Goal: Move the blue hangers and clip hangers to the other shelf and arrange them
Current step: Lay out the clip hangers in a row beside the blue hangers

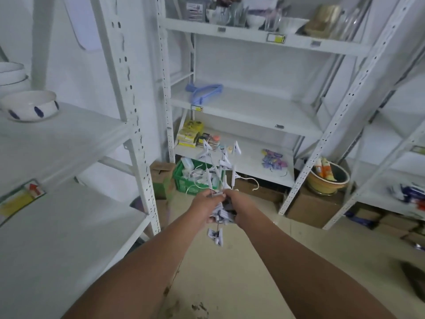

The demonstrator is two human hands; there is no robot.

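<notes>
**Clip hangers bunched in both hands, blue hangers already on shelf**

Both hands meet in front of the body. Left hand (208,200) and right hand (239,203) are both clamped on one tangled bundle of clip hangers (220,171). White clips fan up above the fists, a few dangle below. Two-handed grip likely because the bundle is loose and snags; the wire hooks stick out sideways.

Blue hangers (204,90) lie flat at the left end of the middle shelf (253,111) straight ahead, probably the destination, with bare space beside them for the clips.

Shelf-edge price tags, one yellow (276,39), are too blurred to read. Yellow packets (189,133) on the lower shelf have print, illegible. Left rack holds a white bowl with blue marks (30,105) and a sticker with a red arrow (34,189), text unreadable. Green crate (184,180) sits on the floor.
</notes>
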